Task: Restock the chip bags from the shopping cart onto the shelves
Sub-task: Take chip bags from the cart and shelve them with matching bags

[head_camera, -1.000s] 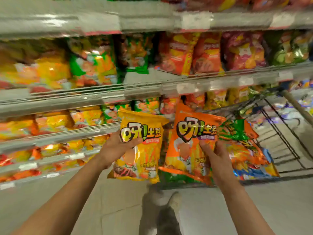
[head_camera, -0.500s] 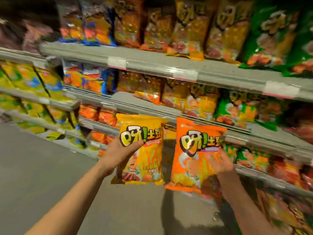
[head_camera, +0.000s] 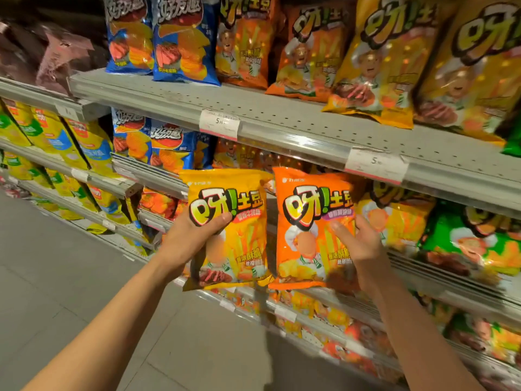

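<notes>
My left hand (head_camera: 187, 239) grips a yellow chip bag (head_camera: 242, 249) by its left side, thumb across the front. My right hand (head_camera: 362, 246) grips an orange chip bag (head_camera: 307, 230) by its right edge, thumb on the front. Both bags hang upright, side by side, in front of the middle shelf. On the grey upper shelf (head_camera: 282, 117) stand matching orange bags (head_camera: 313, 49) and yellow bags (head_camera: 386, 60), with bare shelf in front of them. The shopping cart is out of view.
Blue chip bags (head_camera: 180, 38) stand at the upper shelf's left. Green bags (head_camera: 473, 235) fill the middle shelf on the right. Lower shelves run left along the aisle with yellow-blue bags (head_camera: 84, 148). Grey floor tiles (head_camera: 56, 277) lie at the left.
My view has swung from the cart up to the higher shelves. Both hands have risen with their bags and now hold them closer to the shelving.
</notes>
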Demonstrator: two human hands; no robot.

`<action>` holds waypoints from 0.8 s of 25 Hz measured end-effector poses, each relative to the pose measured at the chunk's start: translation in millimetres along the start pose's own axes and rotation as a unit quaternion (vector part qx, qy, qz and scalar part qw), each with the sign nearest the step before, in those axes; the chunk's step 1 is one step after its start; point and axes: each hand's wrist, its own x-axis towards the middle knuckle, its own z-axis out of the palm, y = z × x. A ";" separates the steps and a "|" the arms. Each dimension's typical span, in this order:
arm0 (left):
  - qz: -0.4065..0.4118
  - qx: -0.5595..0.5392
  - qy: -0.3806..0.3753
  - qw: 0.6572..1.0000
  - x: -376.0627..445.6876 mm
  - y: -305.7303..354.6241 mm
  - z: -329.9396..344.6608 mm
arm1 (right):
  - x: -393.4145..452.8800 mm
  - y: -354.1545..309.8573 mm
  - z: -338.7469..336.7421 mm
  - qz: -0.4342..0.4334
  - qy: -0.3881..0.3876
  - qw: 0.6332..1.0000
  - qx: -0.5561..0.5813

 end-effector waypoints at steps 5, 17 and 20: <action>0.019 -0.013 0.021 1.000 75.5 1.8 -21.7 | 71.3 -12.1 12.4 0.042 0.118 0.991 -0.054; 0.041 0.060 -0.122 0.990 165.4 4.4 -110.0 | 108.0 -25.7 101.9 0.029 0.218 0.972 0.077; 0.007 0.071 -0.139 0.988 162.8 -10.2 -161.5 | 124.5 -21.7 146.9 0.019 0.211 0.974 0.086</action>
